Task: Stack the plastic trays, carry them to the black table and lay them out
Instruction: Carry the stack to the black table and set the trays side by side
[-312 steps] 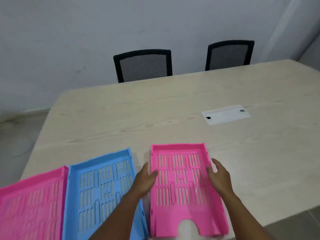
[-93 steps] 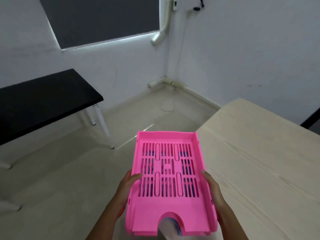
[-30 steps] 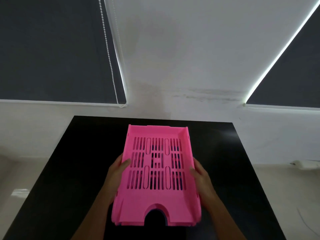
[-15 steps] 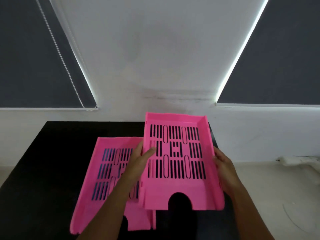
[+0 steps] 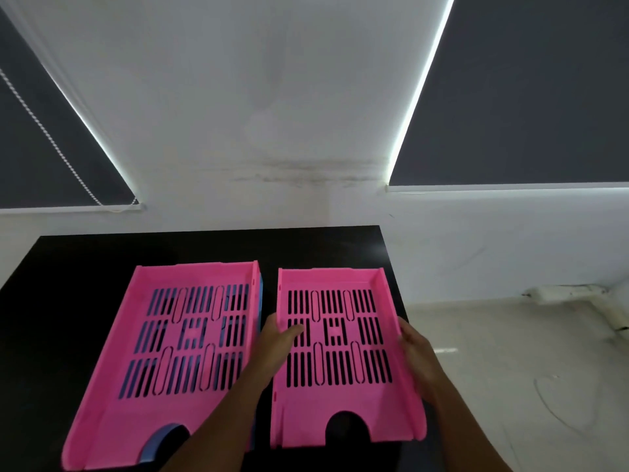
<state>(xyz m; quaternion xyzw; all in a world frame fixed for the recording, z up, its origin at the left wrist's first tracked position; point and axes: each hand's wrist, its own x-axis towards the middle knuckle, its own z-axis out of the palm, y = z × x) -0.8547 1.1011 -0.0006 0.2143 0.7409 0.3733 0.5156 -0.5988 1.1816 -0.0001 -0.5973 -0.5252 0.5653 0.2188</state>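
Observation:
Two pink slotted trays lie side by side on the black table (image 5: 68, 267). The right pink tray (image 5: 340, 413) sits at the table's right end, and both my hands grip its sides: my left hand (image 5: 275, 342) on the left wall with the thumb inside, my right hand (image 5: 415, 352) on the right wall. The left pink tray (image 5: 112, 386) rests on top of a blue tray (image 5: 260, 301), whose edge shows along its right side, through the slots and at the front notch.
The table's right edge runs close under the right tray, with pale floor (image 5: 510, 369) beyond. A white wall (image 5: 272, 131) with two dark window blinds stands behind the table. Bare black tabletop lies to the left and behind the trays.
The top pink tray came off the stack and moved right and down; it now lies beside the other pink tray instead of overlapping it. Both hands stay on it.

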